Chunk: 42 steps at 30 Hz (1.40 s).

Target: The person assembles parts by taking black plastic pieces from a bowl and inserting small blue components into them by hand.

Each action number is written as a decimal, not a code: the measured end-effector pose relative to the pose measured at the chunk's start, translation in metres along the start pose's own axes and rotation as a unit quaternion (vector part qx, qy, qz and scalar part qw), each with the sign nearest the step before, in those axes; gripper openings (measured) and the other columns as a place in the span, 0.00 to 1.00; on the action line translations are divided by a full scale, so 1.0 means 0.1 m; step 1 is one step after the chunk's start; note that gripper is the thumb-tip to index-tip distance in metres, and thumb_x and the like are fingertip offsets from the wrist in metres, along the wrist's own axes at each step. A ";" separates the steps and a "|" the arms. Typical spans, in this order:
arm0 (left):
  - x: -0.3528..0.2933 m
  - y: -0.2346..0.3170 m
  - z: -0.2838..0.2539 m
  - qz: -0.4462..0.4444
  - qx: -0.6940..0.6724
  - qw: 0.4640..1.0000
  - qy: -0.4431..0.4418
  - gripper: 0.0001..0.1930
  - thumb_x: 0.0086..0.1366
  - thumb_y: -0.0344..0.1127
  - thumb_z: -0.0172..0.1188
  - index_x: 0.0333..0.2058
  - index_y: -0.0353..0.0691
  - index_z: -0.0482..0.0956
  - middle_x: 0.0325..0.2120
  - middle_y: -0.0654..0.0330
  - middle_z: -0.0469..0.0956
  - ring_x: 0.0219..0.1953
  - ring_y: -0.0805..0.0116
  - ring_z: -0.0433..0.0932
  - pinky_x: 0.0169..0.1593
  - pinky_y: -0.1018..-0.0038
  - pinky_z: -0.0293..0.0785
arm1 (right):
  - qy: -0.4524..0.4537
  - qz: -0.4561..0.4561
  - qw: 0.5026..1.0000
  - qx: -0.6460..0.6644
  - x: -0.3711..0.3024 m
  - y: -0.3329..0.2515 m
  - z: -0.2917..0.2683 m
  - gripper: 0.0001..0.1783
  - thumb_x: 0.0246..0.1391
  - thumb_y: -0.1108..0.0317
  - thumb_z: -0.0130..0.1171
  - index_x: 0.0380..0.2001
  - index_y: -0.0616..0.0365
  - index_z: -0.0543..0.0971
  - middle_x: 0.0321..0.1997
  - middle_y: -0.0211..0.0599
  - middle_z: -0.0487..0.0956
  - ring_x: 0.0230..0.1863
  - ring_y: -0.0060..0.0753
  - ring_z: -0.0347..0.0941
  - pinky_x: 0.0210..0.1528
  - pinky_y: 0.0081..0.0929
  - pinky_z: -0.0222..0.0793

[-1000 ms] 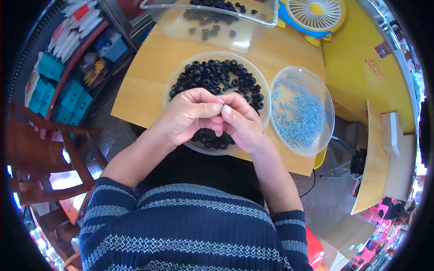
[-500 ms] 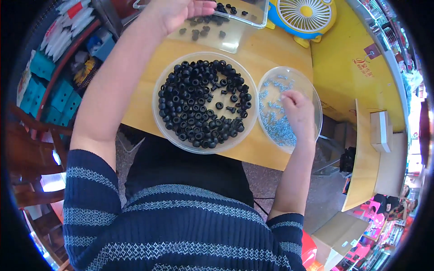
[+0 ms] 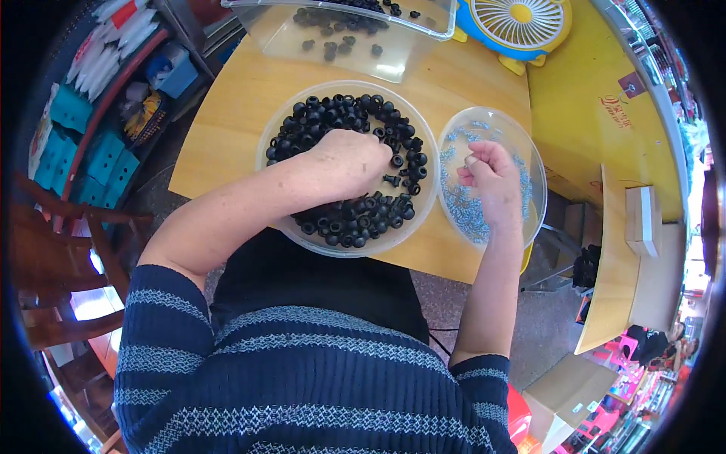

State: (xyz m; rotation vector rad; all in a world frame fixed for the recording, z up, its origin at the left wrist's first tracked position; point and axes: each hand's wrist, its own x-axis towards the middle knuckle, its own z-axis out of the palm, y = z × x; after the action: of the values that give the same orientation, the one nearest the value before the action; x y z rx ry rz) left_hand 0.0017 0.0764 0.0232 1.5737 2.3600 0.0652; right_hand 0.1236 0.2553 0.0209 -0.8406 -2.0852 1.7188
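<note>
A round clear tub [image 3: 265, 157] of small black knob-like parts [image 3: 349, 219] stands on the wooden table. My left hand [image 3: 354, 163] reaches into it, its fingers curled down among the parts; the fingertips and whatever they grip are hidden. To the right is an oval clear tub [image 3: 541, 178] holding many small silvery-blue screws [image 3: 463, 208]. Over these screws my right hand [image 3: 490, 175] is bent inward, thumb and index finger pinched together. Anything in that pinch is too small to make out.
A clear rectangular bin [image 3: 389, 68] with more black parts stands at the table's far side. A blue and yellow fan [image 3: 522, 34] is right of it, by a yellow panel [image 3: 590, 91]. The wooden table [image 3: 219, 129] ends just in front of my lap.
My left hand has come back from the far bin down into the round tub. My right hand stays over the screws, its fingers turned more inward. The view has shifted slightly.
</note>
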 end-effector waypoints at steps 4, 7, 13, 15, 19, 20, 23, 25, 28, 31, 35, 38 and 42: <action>-0.11 -0.05 -0.17 -0.059 -0.496 0.866 0.023 0.06 0.50 0.28 0.54 0.28 0.34 0.71 0.26 0.56 0.74 0.25 0.69 0.74 0.29 0.76 0.72 | -0.032 0.011 0.985 0.169 -0.02 0.08 -0.12 0.06 0.44 0.76 0.50 0.30 0.62 0.70 0.26 0.33 0.72 0.27 0.26 0.71 0.28 0.21 0.70; -0.17 -0.13 -0.07 -0.047 -0.776 0.629 -0.004 0.07 0.52 0.26 0.52 0.31 0.33 0.71 0.28 0.57 0.74 0.28 0.71 0.75 0.32 0.78 0.74 | -0.080 -0.015 0.953 0.292 -0.05 0.09 -0.09 0.06 0.45 0.77 0.50 0.30 0.62 0.70 0.26 0.34 0.73 0.25 0.26 0.71 0.28 0.22 0.70; -0.23 -0.03 0.04 -0.012 -0.908 0.419 -0.015 0.11 0.54 0.23 0.49 0.38 0.30 0.69 0.30 0.54 0.73 0.29 0.70 0.76 0.35 0.77 0.75 | -0.093 -0.007 0.939 0.332 -0.08 0.12 -0.06 0.08 0.44 0.78 0.50 0.31 0.61 0.71 0.28 0.34 0.73 0.28 0.24 0.71 0.31 0.22 0.69; -0.23 -0.05 0.08 0.000 -0.912 0.410 -0.024 0.11 0.55 0.25 0.49 0.38 0.31 0.69 0.30 0.54 0.74 0.29 0.71 0.76 0.35 0.77 0.75 | -0.070 -0.014 0.957 0.281 -0.06 0.15 -0.09 0.08 0.44 0.78 0.50 0.32 0.61 0.72 0.30 0.36 0.72 0.30 0.23 0.69 0.33 0.19 0.67; -0.23 -0.05 0.11 0.008 -0.917 0.396 -0.043 0.10 0.57 0.29 0.48 0.38 0.32 0.69 0.30 0.55 0.74 0.27 0.72 0.76 0.33 0.77 0.75 | -0.021 0.006 0.992 0.121 -0.08 0.13 -0.11 0.10 0.43 0.78 0.48 0.33 0.62 0.72 0.32 0.34 0.73 0.31 0.25 0.69 0.35 0.19 0.65; -0.23 -0.04 0.11 0.009 -0.920 0.390 -0.045 0.10 0.58 0.30 0.47 0.38 0.32 0.69 0.29 0.54 0.74 0.27 0.72 0.76 0.33 0.77 0.76 | 0.002 -0.049 0.998 -0.038 -0.08 0.12 -0.11 0.11 0.43 0.78 0.47 0.34 0.61 0.72 0.33 0.37 0.73 0.32 0.28 0.70 0.36 0.23 0.65; -0.22 -0.02 0.11 -0.012 -0.921 0.388 -0.037 0.11 0.58 0.30 0.47 0.38 0.32 0.69 0.29 0.55 0.74 0.26 0.72 0.76 0.33 0.77 0.76 | 0.054 -0.136 0.949 -0.280 -0.08 0.14 -0.09 0.13 0.44 0.77 0.45 0.36 0.60 0.72 0.34 0.43 0.73 0.35 0.35 0.70 0.38 0.28 0.65; -0.23 -0.02 0.12 -0.002 -0.918 0.394 -0.041 0.11 0.58 0.30 0.47 0.38 0.32 0.69 0.28 0.55 0.74 0.26 0.72 0.76 0.32 0.77 0.76 | 0.081 -0.167 0.914 -0.361 -0.08 0.16 -0.09 0.14 0.44 0.76 0.44 0.37 0.59 0.72 0.34 0.46 0.73 0.36 0.39 0.70 0.39 0.29 0.64; -0.23 -0.03 0.12 0.009 -0.916 0.400 -0.043 0.11 0.58 0.31 0.47 0.38 0.32 0.69 0.27 0.55 0.74 0.26 0.72 0.76 0.32 0.77 0.76 | 0.115 -0.146 0.906 -0.381 -0.06 0.20 -0.10 0.14 0.44 0.75 0.44 0.37 0.59 0.72 0.34 0.50 0.73 0.35 0.43 0.71 0.37 0.30 0.65; -0.23 -0.03 0.13 0.008 -0.916 0.399 -0.044 0.10 0.58 0.30 0.47 0.37 0.32 0.69 0.27 0.56 0.74 0.25 0.73 0.76 0.31 0.77 0.76 | 0.091 -0.114 0.929 -0.340 -0.03 0.22 -0.16 0.14 0.46 0.75 0.45 0.38 0.61 0.71 0.26 0.38 0.73 0.25 0.19 0.68 0.29 0.20 0.66; -0.21 -0.03 0.15 -0.003 -0.914 0.403 -0.048 0.10 0.58 0.30 0.47 0.37 0.32 0.70 0.27 0.55 0.74 0.25 0.73 0.76 0.31 0.77 0.76 | 0.063 -0.053 0.982 -0.171 -0.07 0.11 -0.13 0.13 0.45 0.75 0.45 0.37 0.60 0.71 0.28 0.39 0.73 0.26 0.26 0.70 0.28 0.21 0.66; -0.20 -0.01 0.15 -0.010 -0.914 0.402 -0.044 0.09 0.57 0.29 0.48 0.37 0.32 0.70 0.28 0.55 0.73 0.25 0.73 0.76 0.31 0.78 0.76 | 0.042 -0.017 0.997 -0.054 -0.09 0.07 -0.12 0.13 0.43 0.75 0.46 0.36 0.59 0.71 0.28 0.37 0.74 0.26 0.29 0.70 0.28 0.21 0.65; -0.21 0.01 0.13 -0.017 -0.919 0.392 -0.038 0.09 0.57 0.28 0.47 0.36 0.31 0.69 0.29 0.53 0.74 0.25 0.71 0.76 0.30 0.76 0.76 | 0.069 -0.122 0.929 -0.343 -0.05 0.14 -0.19 0.13 0.42 0.77 0.47 0.36 0.58 0.71 0.28 0.29 0.72 0.27 0.18 0.67 0.28 0.16 0.64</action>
State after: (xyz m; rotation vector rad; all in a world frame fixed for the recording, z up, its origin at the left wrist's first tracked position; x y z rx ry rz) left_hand 0.0141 0.0558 0.0154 0.1456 0.7083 1.7226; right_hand 0.1421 0.2687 0.0124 -0.7909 -2.5824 0.7627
